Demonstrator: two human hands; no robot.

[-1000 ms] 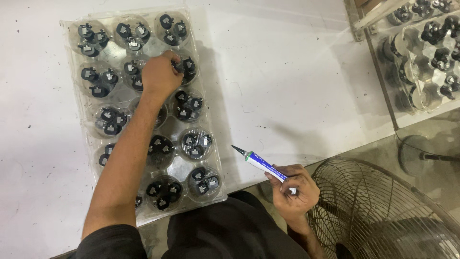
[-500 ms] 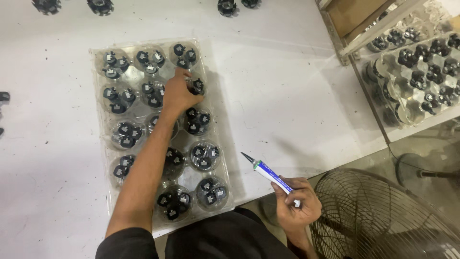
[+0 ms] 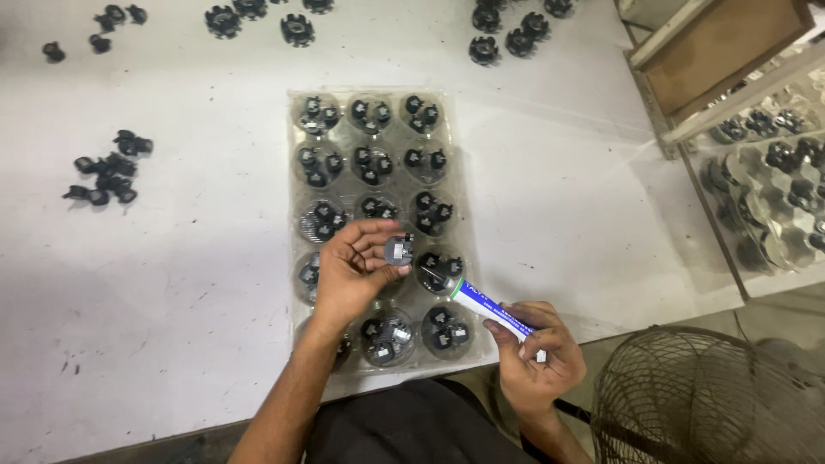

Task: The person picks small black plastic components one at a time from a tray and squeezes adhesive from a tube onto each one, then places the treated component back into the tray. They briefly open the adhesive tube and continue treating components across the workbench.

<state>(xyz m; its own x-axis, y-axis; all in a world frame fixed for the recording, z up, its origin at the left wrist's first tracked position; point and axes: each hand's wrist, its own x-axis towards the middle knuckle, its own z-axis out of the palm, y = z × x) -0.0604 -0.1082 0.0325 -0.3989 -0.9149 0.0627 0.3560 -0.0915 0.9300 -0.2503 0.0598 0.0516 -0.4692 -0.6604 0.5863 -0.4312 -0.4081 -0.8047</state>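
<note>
The left hand (image 3: 348, 271) pinches a small black part (image 3: 398, 250) above the clear tray (image 3: 455, 185) on the bench (image 3: 172, 275), turned toward the glue tube (image 3: 490, 311) the right hand (image 3: 537, 357) grips, nozzle aimed at it.

The left hand (image 3: 352, 271) sits over the near half of the clear plastic blister tray (image 3: 378, 223), pinching a small black plastic part (image 3: 398, 250) above it. Just to its right, the right hand (image 3: 534, 357) hangs off the near edge of the white tabletop (image 3: 172, 301), holding a blue and white tube (image 3: 485, 308) whose tip points left at the part. The tray lies on the tabletop and stretches away beyond both hands, with black parts in its round pockets. Far left of the left hand lies a cluster of loose black parts (image 3: 107, 167). More loose black parts (image 3: 516, 34) lie beyond the tray. A round wire fan guard (image 3: 705, 404) stands right of the right hand, below the tabletop edge. Further trays of parts (image 3: 769, 185) lie beyond it to the right.
</note>
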